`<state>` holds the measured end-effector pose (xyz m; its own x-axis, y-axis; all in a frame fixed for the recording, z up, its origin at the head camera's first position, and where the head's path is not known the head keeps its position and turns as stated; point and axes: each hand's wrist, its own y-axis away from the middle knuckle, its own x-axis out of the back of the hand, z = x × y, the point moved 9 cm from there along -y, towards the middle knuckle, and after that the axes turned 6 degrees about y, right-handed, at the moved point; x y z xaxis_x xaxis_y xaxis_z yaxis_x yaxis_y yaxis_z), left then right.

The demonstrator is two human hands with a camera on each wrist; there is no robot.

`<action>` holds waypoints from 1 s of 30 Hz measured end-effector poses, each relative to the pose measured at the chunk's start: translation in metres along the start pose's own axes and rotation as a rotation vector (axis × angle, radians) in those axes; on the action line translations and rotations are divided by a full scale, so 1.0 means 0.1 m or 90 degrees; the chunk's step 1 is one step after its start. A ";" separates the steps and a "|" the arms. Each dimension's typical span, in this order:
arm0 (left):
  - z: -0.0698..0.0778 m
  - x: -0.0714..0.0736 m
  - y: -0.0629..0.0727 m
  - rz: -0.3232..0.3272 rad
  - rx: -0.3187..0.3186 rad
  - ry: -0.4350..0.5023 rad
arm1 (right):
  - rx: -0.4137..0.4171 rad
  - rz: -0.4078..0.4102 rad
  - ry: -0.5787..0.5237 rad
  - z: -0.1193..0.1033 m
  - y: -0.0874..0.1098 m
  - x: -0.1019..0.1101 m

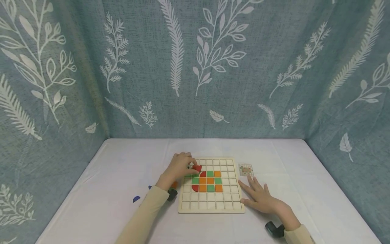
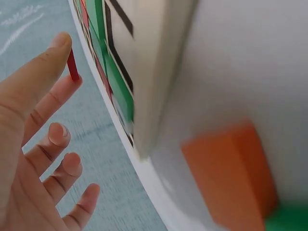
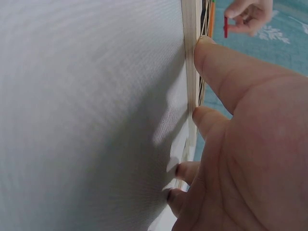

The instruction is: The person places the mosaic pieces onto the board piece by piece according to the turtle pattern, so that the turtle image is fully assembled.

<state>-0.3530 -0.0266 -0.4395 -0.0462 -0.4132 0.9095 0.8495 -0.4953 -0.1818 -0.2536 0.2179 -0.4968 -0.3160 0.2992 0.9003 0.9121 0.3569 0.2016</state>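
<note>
My left hand (image 1: 179,166) pinches a small red tile with a rounded edge (image 1: 198,168) between thumb and index finger. In the left wrist view, the tile (image 2: 72,65) shows edge-on and the other fingers are spread. Below it is a pale wooden grid board (image 1: 210,206). Green, orange and red tiles fill several squares near its middle, among them a red rounded tile (image 1: 195,188) at lower left. At the board's right edge lies my right hand (image 1: 261,198), fingers spread. Its thumb and index finger touch the rim (image 3: 191,72) in the right wrist view.
A small printed card (image 1: 245,170) lies right of the board. On the left, a blue half-round piece (image 1: 136,199) rests on the white tablecloth (image 1: 100,189). Orange pieces (image 2: 226,175) and a green one (image 2: 291,219) sit by the board's left edge. A patterned curtain (image 1: 189,112) hangs behind.
</note>
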 end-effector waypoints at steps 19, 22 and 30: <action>0.36 -0.17 -0.13 -0.017 -0.045 0.001 | 0.006 -0.002 0.002 -0.01 0.00 0.00; 0.41 -0.18 -0.15 -0.020 -0.047 -0.008 | 0.005 -0.001 0.003 -0.01 0.00 0.01; 0.56 -0.20 -0.21 -0.019 -0.048 -0.013 | 0.008 0.002 0.009 -0.01 0.00 0.01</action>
<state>-0.3410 0.0347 -0.4327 -0.0594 -0.3814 0.9225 0.8058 -0.5638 -0.1812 -0.2540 0.2177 -0.4953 -0.3092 0.2877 0.9064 0.9100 0.3664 0.1942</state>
